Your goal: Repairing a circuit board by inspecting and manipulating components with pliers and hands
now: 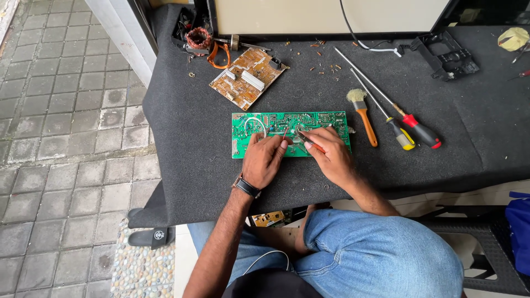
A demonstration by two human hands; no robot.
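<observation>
Hands (298, 152) closed, pinching tools on green circuit board (331, 118)

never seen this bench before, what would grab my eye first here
The green circuit board in the middle of the dark mat, with the left hand and right hand resting on it; the right holds a thin red-handled tool. Next, the brown board lying above it to the left, and right of the green board the orange-handled brush and two long screwdrivers.
</observation>
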